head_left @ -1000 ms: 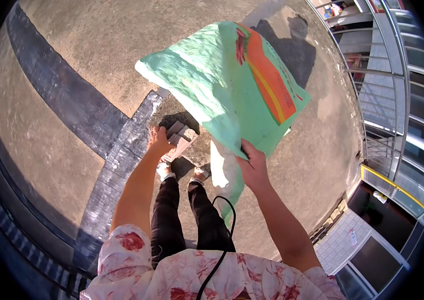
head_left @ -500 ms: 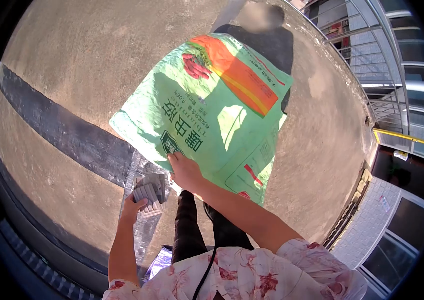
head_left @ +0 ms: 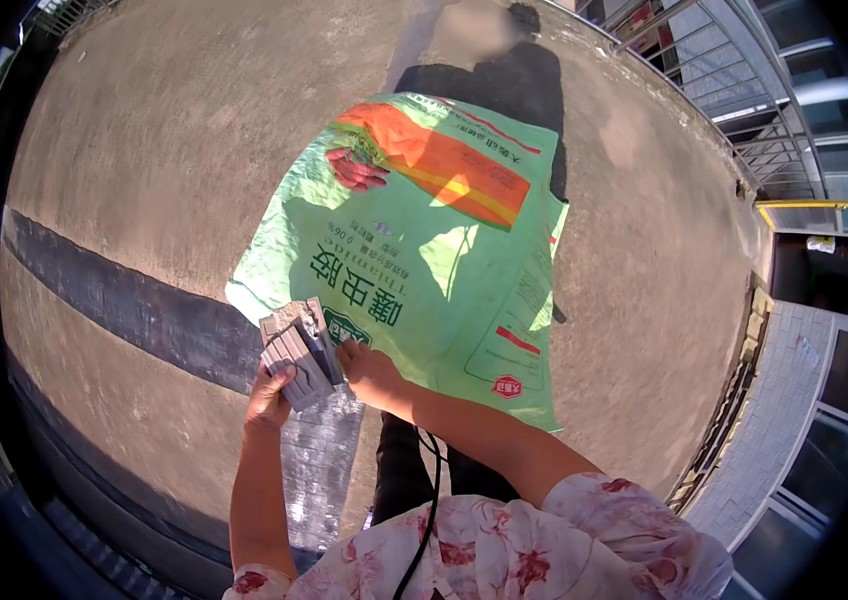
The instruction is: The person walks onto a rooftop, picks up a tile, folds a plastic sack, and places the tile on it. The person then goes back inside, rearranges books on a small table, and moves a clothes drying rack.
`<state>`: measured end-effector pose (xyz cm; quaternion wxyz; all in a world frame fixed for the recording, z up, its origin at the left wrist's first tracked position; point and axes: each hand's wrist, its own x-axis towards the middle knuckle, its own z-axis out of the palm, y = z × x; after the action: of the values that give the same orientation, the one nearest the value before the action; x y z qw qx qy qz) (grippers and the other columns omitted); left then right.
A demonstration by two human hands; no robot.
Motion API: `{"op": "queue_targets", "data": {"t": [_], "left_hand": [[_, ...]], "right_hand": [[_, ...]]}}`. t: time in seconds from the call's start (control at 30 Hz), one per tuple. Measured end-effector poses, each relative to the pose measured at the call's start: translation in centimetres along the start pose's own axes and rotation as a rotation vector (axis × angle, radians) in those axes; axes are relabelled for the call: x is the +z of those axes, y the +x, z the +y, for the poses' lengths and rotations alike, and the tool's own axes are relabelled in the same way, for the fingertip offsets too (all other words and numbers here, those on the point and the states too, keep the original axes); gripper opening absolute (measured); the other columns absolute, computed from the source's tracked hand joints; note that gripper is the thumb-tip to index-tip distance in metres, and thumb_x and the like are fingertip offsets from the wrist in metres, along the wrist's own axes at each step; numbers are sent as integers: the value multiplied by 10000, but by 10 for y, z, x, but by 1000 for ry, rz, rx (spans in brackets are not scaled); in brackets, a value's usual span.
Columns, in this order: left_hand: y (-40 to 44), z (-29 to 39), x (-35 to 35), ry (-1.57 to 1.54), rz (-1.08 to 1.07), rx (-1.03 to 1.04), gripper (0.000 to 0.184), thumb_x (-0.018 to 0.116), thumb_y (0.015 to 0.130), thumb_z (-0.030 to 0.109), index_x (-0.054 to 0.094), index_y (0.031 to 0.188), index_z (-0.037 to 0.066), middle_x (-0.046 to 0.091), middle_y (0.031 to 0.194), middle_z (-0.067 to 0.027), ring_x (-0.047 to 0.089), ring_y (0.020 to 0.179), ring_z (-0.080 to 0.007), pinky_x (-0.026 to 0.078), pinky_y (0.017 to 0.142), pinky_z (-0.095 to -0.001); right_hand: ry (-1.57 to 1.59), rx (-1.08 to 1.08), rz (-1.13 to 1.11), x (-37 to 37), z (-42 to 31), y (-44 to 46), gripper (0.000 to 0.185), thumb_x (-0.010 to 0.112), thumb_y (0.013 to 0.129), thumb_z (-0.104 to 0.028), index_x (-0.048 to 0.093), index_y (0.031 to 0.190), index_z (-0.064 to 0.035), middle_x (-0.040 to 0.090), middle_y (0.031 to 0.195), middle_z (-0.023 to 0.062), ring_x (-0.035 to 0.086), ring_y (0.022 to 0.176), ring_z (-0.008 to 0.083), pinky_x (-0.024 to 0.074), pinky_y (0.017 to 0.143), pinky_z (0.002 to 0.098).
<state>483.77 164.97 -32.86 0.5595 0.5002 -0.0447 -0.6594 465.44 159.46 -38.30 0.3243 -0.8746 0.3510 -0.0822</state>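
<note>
A large green sack [head_left: 424, 260] with an orange band and dark lettering hangs spread out in front of the body. My right hand [head_left: 369, 372] grips its near left edge, beside a dark printed logo. Just to the left, my left hand [head_left: 270, 393] holds a small stack of grey ribbed tiles or blocks [head_left: 299, 360], its thumb lying on top. The stack overlaps the sack's lower left corner and is close to my right fingers. Whether stack and sack touch, I cannot tell.
Concrete ground [head_left: 174, 160] crossed by a dark strip [head_left: 134, 300] lies around. A metal railing [head_left: 744, 130] is at the upper right, with a white brick wall [head_left: 774, 400] and dark openings below it. A black cable [head_left: 429, 520] hangs over the floral shirt.
The stack, earlier near the feet, has been lifted in my left hand to the sack's edge. The sack has turned its printed face up and swung nearer, and my right hand has moved left.
</note>
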Motion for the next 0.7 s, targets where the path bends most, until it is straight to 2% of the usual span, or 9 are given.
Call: {"op": "queue_targets", "data": {"t": [0.1,0.13,0.23,0.27,0.4,0.47,0.5,0.6,0.7], "left_hand": [[25,0,0,19,21,-68,573,707,671,72,438,1176,48,552,1053,-48,543,977,-202,443,880,-333],[28,1,3,37,71,-113,561,698,673,62,443,1172,47,552,1051,-48,543,978,-206,445,881,-337],[31,3,16,45,84,-72,548,694,677,62,452,1168,52,555,1047,-46,547,969,-208,442,889,-349],[30,3,15,59,59,-27,554,709,666,88,462,1161,55,558,1040,-39,550,956,-205,449,869,-353],[14,26,46,89,40,177,602,743,636,154,466,1161,49,560,1039,-33,554,935,-191,453,826,-329],[17,38,28,151,83,266,610,731,651,154,449,1180,43,555,1058,-40,548,949,-185,441,847,-311],[18,44,24,167,99,322,604,724,659,150,445,1184,42,554,1062,-41,545,954,-184,437,851,-306],[12,54,15,127,107,353,517,670,710,100,456,1176,39,552,1069,-45,543,968,-186,440,849,-313],[10,39,-22,93,308,356,466,649,713,28,484,1148,53,568,1043,-60,553,943,-203,461,821,-322]], "right_hand": [[83,60,-22,-2,-5,-5,463,584,648,-74,450,1080,28,458,1018,121,507,890,275,468,642,363],[95,76,-58,-2,-5,-8,604,623,623,-67,396,1178,11,422,1148,139,472,1001,281,454,729,370],[67,125,65,-19,-1,-41,695,637,620,-68,338,1246,-27,384,1228,148,428,1087,298,407,829,386],[88,216,37,-9,8,-60,813,688,575,-112,303,1288,-50,327,1283,133,382,1130,293,372,866,389],[-151,487,132,23,55,-155,629,627,635,-128,402,1218,-55,423,1195,134,435,1073,301,375,833,405],[-167,582,226,17,74,-190,541,613,626,-59,472,1147,-68,466,1143,124,470,1017,303,405,793,394],[-168,582,231,10,85,-199,541,613,626,-59,472,1147,-68,466,1143,124,470,1017,303,405,793,394],[-163,421,304,-22,104,-201,306,580,647,-62,581,953,-73,560,997,63,533,879,255,422,697,378],[-211,343,319,-52,114,-176,268,537,675,-78,582,939,-76,571,976,59,538,858,245,423,697,372]]}}
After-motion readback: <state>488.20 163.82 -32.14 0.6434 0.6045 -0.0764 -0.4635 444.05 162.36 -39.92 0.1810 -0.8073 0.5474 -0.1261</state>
